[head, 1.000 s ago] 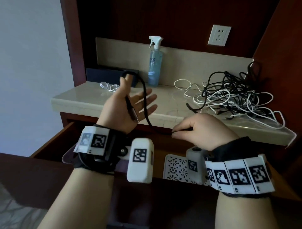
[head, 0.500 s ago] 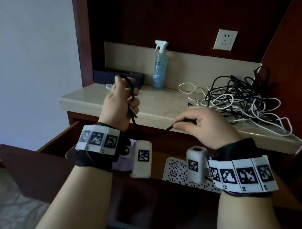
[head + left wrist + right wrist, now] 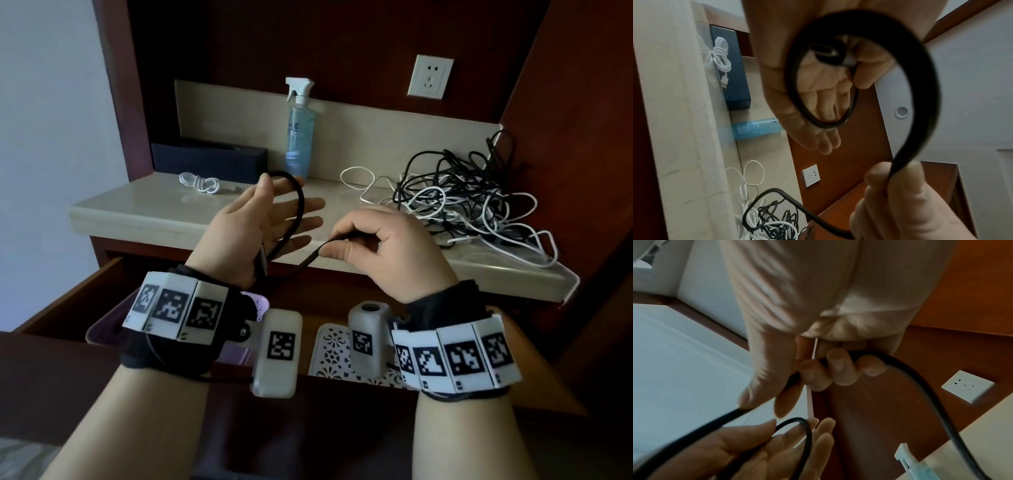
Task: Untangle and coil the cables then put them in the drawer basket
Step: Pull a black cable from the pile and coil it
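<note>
winding a thick black rubber cable (image 3: 298,209) is what we have in hand: our left hand (image 3: 260,222) is palm-up with the fingers spread, the thumb pinning the cable where its loop arches over the top, and the metal plug end (image 3: 263,262) hangs by the wrist. our right hand (image 3: 380,246), at 3 o'clock of the left, pinches the same cable between thumb and curled fingers, and feeds it across.

we judge the first risk to be the loop itself. with the left fingers splayed, only the thumb keeps it; a tug from the right hand could pull the turn off the palm and undo the coil. the left wrist view shows just one turn around the hand, so little is there to bind it.

the second risk lies at 2 o'clock, where the tangled heap of black and white cables (image 3: 472,205) sits on the pale stone shelf (image 3: 144,209). our cable seems to trail from the right hand back toward it, though we cannot tell whether its far end is free. if it is caught, pulling could drag the heap to the shelf edge or tighten a knot.

at 12 o'clock the clear blue spray bottle (image 3: 300,137) stands upright close behind the loop; a wide swing could tip it.

below, at 6 o'clock, the open wooden drawer (image 3: 68,308) holds a white perforated basket (image 3: 330,353), partly hidden by our wrists. one small coiled white cable (image 3: 202,183) lies on the shelf at 11 o'clock, not yet in the basket, so we judge most of the task remains.
</note>
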### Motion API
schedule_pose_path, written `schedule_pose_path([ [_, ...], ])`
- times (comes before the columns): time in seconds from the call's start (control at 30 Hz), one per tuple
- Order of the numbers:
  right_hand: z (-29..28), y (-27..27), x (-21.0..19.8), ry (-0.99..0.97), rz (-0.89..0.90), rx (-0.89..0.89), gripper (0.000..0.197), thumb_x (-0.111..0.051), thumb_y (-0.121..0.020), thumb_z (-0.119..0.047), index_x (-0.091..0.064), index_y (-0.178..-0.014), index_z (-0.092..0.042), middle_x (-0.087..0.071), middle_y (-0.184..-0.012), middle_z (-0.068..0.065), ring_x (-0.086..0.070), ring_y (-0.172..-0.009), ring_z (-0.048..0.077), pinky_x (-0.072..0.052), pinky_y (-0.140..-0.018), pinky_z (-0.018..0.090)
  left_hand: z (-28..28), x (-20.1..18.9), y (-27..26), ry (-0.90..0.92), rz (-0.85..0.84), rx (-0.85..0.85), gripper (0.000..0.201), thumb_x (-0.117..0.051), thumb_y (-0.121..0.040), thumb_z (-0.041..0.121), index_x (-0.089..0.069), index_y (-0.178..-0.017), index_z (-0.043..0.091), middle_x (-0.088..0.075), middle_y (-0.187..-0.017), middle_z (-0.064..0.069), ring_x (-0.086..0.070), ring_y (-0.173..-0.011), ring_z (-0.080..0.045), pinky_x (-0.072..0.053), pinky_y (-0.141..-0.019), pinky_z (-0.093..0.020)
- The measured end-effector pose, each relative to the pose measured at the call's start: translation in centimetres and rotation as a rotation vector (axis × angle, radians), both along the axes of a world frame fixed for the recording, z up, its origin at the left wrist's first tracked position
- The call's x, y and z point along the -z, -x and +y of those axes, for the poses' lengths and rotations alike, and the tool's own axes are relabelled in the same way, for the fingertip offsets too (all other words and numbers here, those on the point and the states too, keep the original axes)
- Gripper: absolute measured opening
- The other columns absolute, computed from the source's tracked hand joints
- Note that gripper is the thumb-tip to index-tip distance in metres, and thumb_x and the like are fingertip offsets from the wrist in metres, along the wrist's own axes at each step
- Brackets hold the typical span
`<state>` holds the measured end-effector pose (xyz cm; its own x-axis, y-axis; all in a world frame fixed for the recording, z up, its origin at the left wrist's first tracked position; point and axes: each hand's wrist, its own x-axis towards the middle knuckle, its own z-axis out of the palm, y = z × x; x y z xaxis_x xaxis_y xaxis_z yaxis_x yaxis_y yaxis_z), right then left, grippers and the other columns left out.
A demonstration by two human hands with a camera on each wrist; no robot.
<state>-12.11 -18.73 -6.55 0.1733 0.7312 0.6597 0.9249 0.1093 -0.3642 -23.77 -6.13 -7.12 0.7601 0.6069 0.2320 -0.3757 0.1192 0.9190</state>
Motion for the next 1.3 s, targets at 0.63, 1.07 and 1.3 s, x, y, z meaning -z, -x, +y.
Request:
schedule_pose_path([
  [0.63, 0.5, -0.7, 0.1, -0.027, -0.056, -0.096, 0.023, -0.063, -0.079, -0.040, -0.073, -0.083, -0.020, -0.059, -0.068, -0.007, -0.049, -0.067, 0.005, -0.039, -0.061, 0.018, 0.6, 0.8, -0.1, -0.053, -0.077, -0.087, 0.028, -0.028, -0.103, 0.025, -0.052, -0.118, 0.020, -0.067, -0.116, -0.009, -0.066, -0.105, -0.022, -0.054, -0.089, -0.042],
  [1.07, 2.4, -0.1, -1.8, -0.053, -0.135, -0.030, 0.029, -0.067, -0.070, -0.043, -0.059, -0.063, -0.016, -0.054, -0.063, -0.010, -0.046, -0.064, 0.005, -0.037, -0.060, 0.021, 0.4, 1.1, 0.1, 0.017, 0.029, 0.187, 0.032, -0.032, -0.101, 0.027, -0.057, -0.120, 0.021, -0.071, -0.102, -0.014, -0.070, -0.094, -0.025, -0.056, -0.080, -0.044],
  [1.3, 3.0, 0.5, -2.0, -0.029, -0.201, -0.098, 0.014, -0.066, -0.073, -0.024, -0.065, -0.073, -0.010, -0.051, -0.078, -0.005, -0.045, -0.073, 0.006, -0.037, -0.066, 0.018, -0.2, 1.4, -0.2, -0.071, 0.087, 0.208, 0.047, -0.038, -0.083, 0.055, -0.064, -0.102, 0.021, -0.072, -0.077, -0.006, -0.070, -0.071, -0.017, -0.057, -0.062, -0.031],
])
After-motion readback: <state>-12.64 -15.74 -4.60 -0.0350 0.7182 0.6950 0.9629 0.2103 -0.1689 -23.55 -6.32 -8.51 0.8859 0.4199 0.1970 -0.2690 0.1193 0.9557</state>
